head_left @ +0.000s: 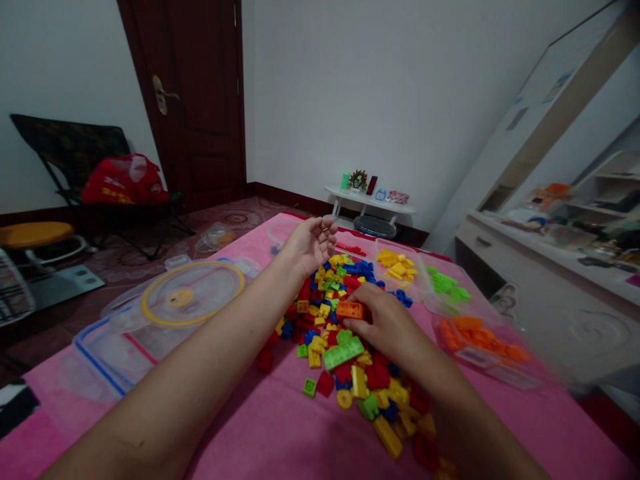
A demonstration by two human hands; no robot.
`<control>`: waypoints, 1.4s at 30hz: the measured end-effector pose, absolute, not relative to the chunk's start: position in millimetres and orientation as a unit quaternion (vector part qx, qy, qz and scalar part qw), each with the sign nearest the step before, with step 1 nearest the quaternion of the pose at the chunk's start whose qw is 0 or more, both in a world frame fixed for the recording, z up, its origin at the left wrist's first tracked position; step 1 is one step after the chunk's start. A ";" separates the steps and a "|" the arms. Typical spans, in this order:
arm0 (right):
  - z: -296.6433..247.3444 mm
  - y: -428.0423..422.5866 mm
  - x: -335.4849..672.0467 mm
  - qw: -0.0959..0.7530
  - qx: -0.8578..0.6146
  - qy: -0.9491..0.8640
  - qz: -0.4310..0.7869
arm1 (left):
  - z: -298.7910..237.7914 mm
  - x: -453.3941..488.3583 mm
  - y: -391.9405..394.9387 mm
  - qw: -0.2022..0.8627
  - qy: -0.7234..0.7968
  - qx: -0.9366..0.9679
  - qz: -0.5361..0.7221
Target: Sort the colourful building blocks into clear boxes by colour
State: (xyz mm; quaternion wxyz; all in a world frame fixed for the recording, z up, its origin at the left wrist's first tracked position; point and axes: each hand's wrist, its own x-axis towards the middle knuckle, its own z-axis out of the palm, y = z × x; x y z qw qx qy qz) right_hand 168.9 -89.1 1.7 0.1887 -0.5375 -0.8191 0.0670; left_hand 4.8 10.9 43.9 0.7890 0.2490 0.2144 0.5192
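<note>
Over the middle of a mixed pile of toy bricks [330, 313], my right hand [383, 313] grips an orange brick [350, 310] between thumb and fingers. My left hand [313, 245] hovers above the far end of the pile, palm turned up and fingers loosely curled apart, with nothing in it. Close below the right hand lies a long green brick [343, 353]. Yellow, red, blue and green pieces surround it, and a long yellow brick [387, 437] lies near the front.
On the right stand clear containers of yellow bricks [397, 265], green bricks [447, 285] and orange bricks [483, 339]. Clear lids, one a yellow-rimmed round lid [235, 270], lie on the left of the pink cloth [240, 420]. Behind is a low white shelf [370, 198].
</note>
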 end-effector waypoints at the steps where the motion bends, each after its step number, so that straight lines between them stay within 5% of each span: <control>1: 1.0 -85.7 174.0 0.193 -0.547 -0.812 0.068 | 42.5 6.3 11.6 0.783 0.225 0.261 0.518; 5: 2.6 -78.5 191.5 0.204 -0.582 -0.783 0.078 | 38.8 6.0 13.7 0.693 0.301 0.404 0.515; 13: 17.7 -82.0 200.9 0.250 -0.603 -0.756 0.043 | 24.8 -16.0 11.4 0.208 0.532 0.742 0.350; 19: 19.6 -81.3 200.9 0.291 -0.603 -0.738 0.087 | 13.4 -10.7 10.0 0.200 0.491 0.826 0.193; 24: 13.4 -79.9 205.3 0.235 -0.594 -0.759 0.126 | 19.7 -7.7 0.2 0.123 0.494 0.853 0.117; 33: 36.2 -92.8 211.3 0.210 -0.585 -0.777 0.102 | 32.8 -10.1 -6.1 0.080 0.432 0.887 0.145; 42: 31.9 -117.2 188.0 0.032 -0.595 -0.800 0.071 | 29.2 28.6 -14.9 0.421 0.355 0.774 0.312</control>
